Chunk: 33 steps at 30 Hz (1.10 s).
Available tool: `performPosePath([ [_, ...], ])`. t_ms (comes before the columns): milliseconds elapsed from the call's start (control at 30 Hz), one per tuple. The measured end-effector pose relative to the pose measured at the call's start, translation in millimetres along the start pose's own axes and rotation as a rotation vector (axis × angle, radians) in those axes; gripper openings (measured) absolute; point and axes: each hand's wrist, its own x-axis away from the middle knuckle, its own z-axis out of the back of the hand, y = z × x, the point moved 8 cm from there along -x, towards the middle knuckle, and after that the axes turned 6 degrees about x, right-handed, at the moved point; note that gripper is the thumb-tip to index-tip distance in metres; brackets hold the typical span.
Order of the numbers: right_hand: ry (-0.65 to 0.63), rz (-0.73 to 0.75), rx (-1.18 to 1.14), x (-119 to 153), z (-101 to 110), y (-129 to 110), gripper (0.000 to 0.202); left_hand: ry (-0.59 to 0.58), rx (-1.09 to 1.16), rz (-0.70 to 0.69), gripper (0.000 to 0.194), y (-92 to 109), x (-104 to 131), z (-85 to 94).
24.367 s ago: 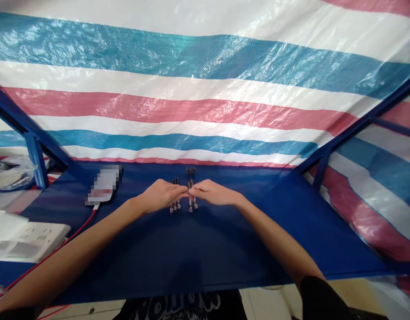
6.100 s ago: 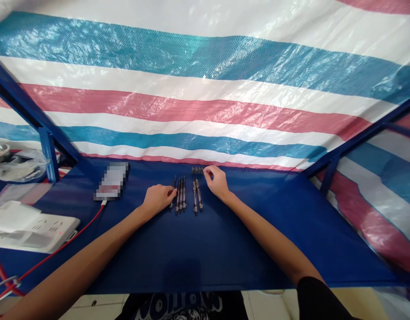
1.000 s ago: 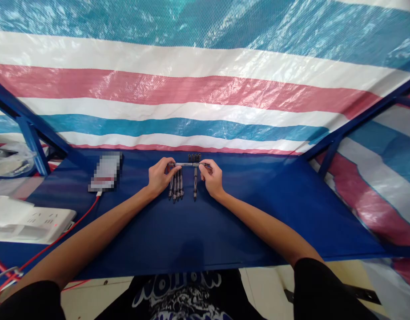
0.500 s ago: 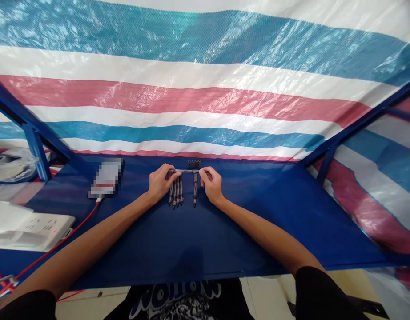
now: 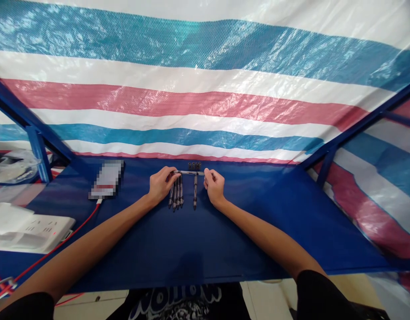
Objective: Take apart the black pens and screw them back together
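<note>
A slim pen (image 5: 190, 172) is held level between my two hands, above the blue table (image 5: 178, 249). My left hand (image 5: 161, 184) pinches its left end, and my right hand (image 5: 214, 184) has closed fingers at its right end. Below my left hand, several dark clear-barrelled pens (image 5: 176, 195) lie side by side. A single similar pen (image 5: 195, 193) lies apart from them, below the held one. Several small dark cylindrical pieces (image 5: 194, 166) stand in a cluster just behind the held pen.
A blurred-out phone (image 5: 106, 179) with a red cable lies at the left. A white power strip (image 5: 41, 229) and a clear plastic bag (image 5: 16, 164) are farther left. Blue frame bars and a striped sheet (image 5: 198, 104) close off the back.
My right hand has shifted slightly to the right along the held pen, and more of the pen's right part shows between the hands. My left hand keeps its pinch.
</note>
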Motion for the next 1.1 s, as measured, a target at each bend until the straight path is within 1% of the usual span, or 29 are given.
performPosePath([
  [300, -0.009, 0.032, -0.014, 0.8, -0.2, 0.2, 0.045, -0.009, 0.004, -0.008, 0.026, 2.9, -0.3, 0.1],
  [467, -0.016, 0.061, 0.071, 3.8, -0.8, -5.8, 0.043, -0.015, -0.014, 0.013, 0.026, -0.7, -0.6, -1.4],
  [667, -0.071, 0.121, 0.161, 8.5, -5.2, -13.3, 0.042, -0.021, -0.002, 0.029, 0.031, -4.1, -0.1, -1.2],
  [1000, -0.085, 0.142, 0.223, 7.2, -6.3, -12.5, 0.042, -0.036, 0.046, 0.030, 0.033, -1.9, -0.4, 0.2],
  [1100, -0.100, 0.192, 0.265, 8.6, -7.4, -18.5, 0.039, -0.041, 0.023, 0.034, 0.034, -0.7, -1.0, 0.4],
])
